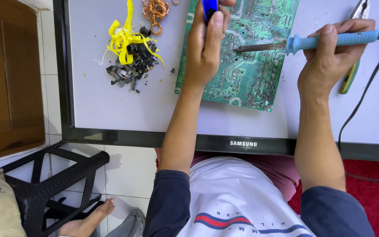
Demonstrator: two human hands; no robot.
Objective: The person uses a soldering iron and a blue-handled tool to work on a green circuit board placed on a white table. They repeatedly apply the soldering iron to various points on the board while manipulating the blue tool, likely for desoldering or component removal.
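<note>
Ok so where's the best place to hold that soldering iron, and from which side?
Probably by the blue handle of the soldering iron, where the right hand already wraps it. Come from the cord end, on the person's right. The bare metal shaft points left onto the green circuit board and is likely hot, so stay behind the flared collar.

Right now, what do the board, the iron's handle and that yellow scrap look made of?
Circuit board: rigid green laminate, glossy, with pale traces and solder spots. Soldering iron in the right hand: light blue handle, probably moulded plastic, ridged; dull metal shaft. Yellow strips: thin curled ribbon, likely plastic tape or film.
</note>
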